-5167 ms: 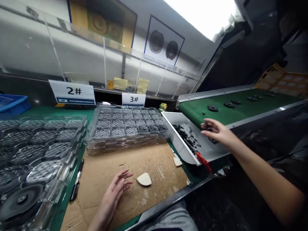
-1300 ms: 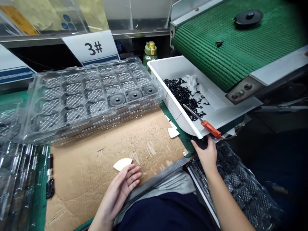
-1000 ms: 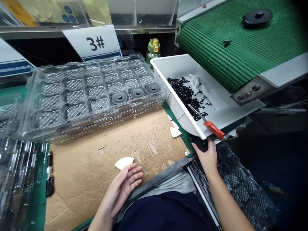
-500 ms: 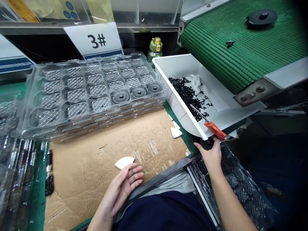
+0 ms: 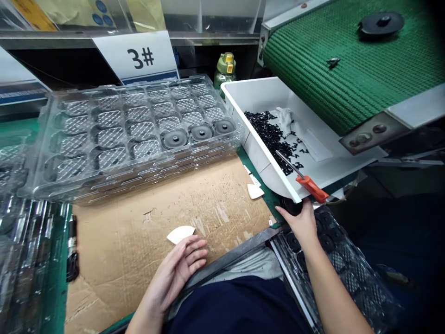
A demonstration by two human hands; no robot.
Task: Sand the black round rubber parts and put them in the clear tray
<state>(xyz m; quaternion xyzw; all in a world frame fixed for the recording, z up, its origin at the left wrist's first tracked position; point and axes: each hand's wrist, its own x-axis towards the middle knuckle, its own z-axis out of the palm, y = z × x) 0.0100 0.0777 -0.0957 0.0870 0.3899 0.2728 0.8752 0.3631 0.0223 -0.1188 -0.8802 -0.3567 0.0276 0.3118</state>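
My left hand [image 5: 182, 260] rests palm-up on the cardboard sheet [image 5: 128, 241], fingers loosely extended and holding nothing. Just beyond its fingertips lies a white fan-shaped piece [image 5: 179, 233]. At the front corner of the white bin [image 5: 255, 155], my right hand [image 5: 302, 222] has thumb and fingers around a black round part [image 5: 291, 205], which the bin's rim and the hand partly hide. Above that hand, a screwdriver [image 5: 311, 188] with an orange handle leans across the bin's rim. Small black clips [image 5: 266, 132] are heaped inside the bin.
Stacked clear blister trays [image 5: 139, 134] stand at the back, with three black discs [image 5: 202, 133] in front-row pockets. Another tray [image 5: 347, 264] sits low at right. A green conveyor belt [image 5: 323, 88] carries a black disc [image 5: 382, 24]. A marker [image 5: 72, 250] lies at left.
My right hand has shifted slightly left, with the black round part now further under the bin's corner. The left hand stays where it was.
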